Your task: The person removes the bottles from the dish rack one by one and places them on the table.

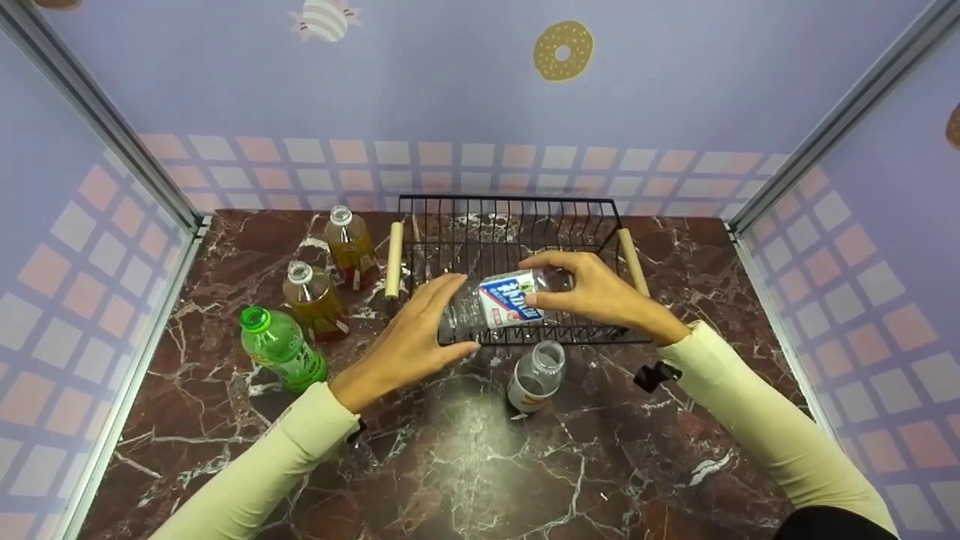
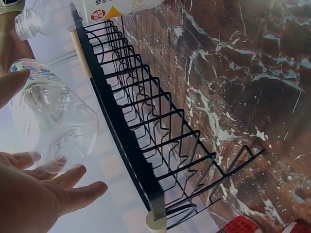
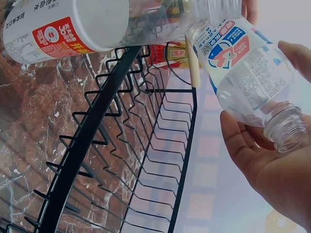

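A clear plastic bottle (image 1: 511,300) with a blue and white label lies nearly sideways above the wire basket (image 1: 506,199), its neck to the right. My right hand (image 1: 592,289) grips it by the shoulder, thumb on the near side and fingers on the far side; the open neck shows in the right wrist view. At the bottle's base is my left hand (image 1: 409,337), fingers and thumb spread around that end with the fingers fairly straight. A second clear bottle (image 1: 536,379) with a white label stands upright in front of the basket.
Left of the basket stand two bottles with amber labels, one farther back (image 1: 350,247) and one nearer (image 1: 316,300). A green bottle (image 1: 285,349) is closest on that side. Wooden handles (image 1: 394,259) top the basket's ends. Patterned walls enclose the marbled tabletop (image 1: 480,465).
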{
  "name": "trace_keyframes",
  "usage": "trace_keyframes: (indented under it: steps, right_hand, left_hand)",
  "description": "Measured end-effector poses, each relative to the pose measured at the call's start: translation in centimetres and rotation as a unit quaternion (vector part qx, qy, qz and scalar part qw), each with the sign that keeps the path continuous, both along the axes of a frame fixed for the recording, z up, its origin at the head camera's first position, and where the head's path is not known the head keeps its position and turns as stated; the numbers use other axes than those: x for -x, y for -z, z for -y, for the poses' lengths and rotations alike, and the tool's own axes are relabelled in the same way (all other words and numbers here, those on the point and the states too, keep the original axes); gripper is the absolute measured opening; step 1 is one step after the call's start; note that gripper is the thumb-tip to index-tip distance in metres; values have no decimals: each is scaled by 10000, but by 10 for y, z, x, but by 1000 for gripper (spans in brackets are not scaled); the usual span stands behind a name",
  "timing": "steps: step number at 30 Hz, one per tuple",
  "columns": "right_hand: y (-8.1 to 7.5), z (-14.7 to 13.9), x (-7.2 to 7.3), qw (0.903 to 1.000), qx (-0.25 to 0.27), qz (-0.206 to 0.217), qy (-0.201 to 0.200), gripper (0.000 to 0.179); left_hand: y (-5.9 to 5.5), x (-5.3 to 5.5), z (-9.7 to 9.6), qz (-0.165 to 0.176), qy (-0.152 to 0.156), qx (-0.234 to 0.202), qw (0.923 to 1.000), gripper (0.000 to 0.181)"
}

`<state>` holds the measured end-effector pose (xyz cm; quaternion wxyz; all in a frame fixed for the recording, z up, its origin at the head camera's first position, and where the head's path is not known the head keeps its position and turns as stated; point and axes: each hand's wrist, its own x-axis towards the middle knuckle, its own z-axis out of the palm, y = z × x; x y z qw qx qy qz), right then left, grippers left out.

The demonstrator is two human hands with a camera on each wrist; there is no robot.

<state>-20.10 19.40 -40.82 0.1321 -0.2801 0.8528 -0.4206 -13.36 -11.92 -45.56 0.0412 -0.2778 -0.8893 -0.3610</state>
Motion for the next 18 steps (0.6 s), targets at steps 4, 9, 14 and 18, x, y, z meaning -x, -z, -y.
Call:
trace_keyframes:
  steps: [4, 9, 14, 18]
  right_hand:
    - [-1, 2, -2, 10000, -35, -6, -67, 61]
    - [0, 4, -4, 9998, -98, -116, -150, 61]
    - [1, 6, -5, 9993, -128, -232, -269, 61]
    - [1, 8, -7, 9988, -160, -313, -332, 61]
  left_hand:
    - [-5, 3, -3, 136, 99, 169, 9997, 101]
    - [-9, 7, -5, 334, 195, 334, 9987, 99]
    - [-13, 9, -7, 483, 274, 483, 9973, 98]
    - [-17, 11, -9, 459, 366, 554, 9967, 96]
